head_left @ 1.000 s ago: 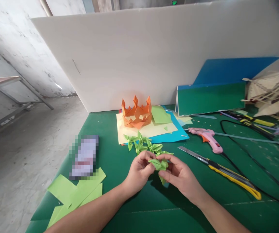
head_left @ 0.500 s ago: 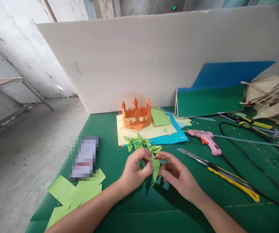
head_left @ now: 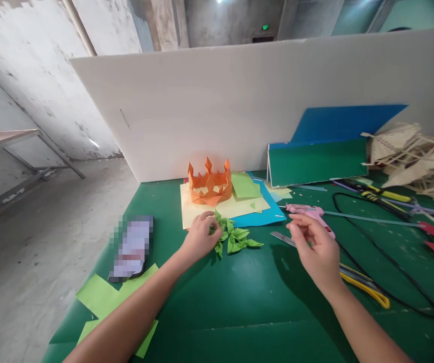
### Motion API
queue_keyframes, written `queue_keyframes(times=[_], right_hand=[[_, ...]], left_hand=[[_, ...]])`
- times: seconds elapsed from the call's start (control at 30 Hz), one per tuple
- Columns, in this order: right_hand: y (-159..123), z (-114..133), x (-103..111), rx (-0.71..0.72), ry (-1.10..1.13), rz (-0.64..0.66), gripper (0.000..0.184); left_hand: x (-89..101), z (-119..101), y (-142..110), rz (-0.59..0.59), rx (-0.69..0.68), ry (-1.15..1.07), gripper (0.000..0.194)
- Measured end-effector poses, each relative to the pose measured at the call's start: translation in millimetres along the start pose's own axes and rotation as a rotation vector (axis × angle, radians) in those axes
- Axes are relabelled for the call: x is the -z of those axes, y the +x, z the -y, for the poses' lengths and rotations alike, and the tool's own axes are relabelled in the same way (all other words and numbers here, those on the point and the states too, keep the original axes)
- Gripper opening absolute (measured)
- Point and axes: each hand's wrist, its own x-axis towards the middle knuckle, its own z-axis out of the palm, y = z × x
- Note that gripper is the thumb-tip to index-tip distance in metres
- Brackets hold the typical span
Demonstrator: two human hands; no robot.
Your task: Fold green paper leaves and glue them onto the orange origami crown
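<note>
My left hand (head_left: 201,236) is at the middle of the table, its fingers curled on one of several folded green paper pieces. That piece is partly hidden behind the fingers. Right beside it, a pointed folded green paper piece (head_left: 235,242) lies on the table. My right hand (head_left: 317,254) is raised to the right, fingers loosely bent and apart, with nothing visible in it. It hovers over a yellow utility knife (head_left: 368,290) and hides part of it. Just beyond that hand lies a pink glue gun (head_left: 305,209). An orange folded paper crown (head_left: 209,194) stands behind the green pieces.
Under the crown are cream paper (head_left: 186,214) and blue paper (head_left: 258,217). A phone (head_left: 131,247) and green paper sheets (head_left: 98,297) lie left. A black cord (head_left: 386,252), pliers-like tools and a wooden stick model (head_left: 417,156) occupy the right. A white board (head_left: 201,106) stands behind.
The hands have parted: the right moved right, off the green paper piece, and the left moved slightly left and up. The long green piece both held now lies among the others. The view tilted up slightly.
</note>
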Motion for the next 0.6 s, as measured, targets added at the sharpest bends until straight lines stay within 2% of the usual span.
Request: queue_keyframes(times=[0.1,0.17,0.23,0.3,0.33,0.37,0.53,0.6], right_hand=[[12.0,-12.1,14.7,0.051,-0.209,-0.110,0.026],[17.1,-19.1,22.2,0.022,-0.319,-0.153,0.030],[19.3,-23.8,26.7,-0.010,-0.381,-0.174,0.033],[19.5,-26.3,28.1,-0.027,-0.397,-0.179,0.034],[19.2,-26.8,27.9,-0.032,-0.396,-0.177,0.035],[18.8,-26.9,27.5,-0.032,-0.399,-0.176,0.035],[16.7,-25.6,25.4,-0.014,-0.411,-0.199,0.033],[15.8,-25.6,25.4,-0.008,-0.385,-0.204,0.033]], left_hand=[[-19.0,-11.0,-12.1,0.120,-0.017,-0.060,0.012],[-27.7,-19.1,-19.0,0.225,-0.018,-0.097,0.010],[-31.5,-25.1,-22.0,0.267,-0.031,-0.188,0.008],[-29.7,-27.4,-19.8,0.199,0.035,-0.374,0.006],[-26.8,-26.9,-16.8,0.127,0.125,-0.500,0.006],[-22.9,-25.4,-12.8,0.017,0.273,-0.654,0.009],[6.1,-11.5,12.7,-0.231,0.483,-0.859,0.012],[17.3,-8.6,21.7,-0.287,0.560,-0.949,0.012]])
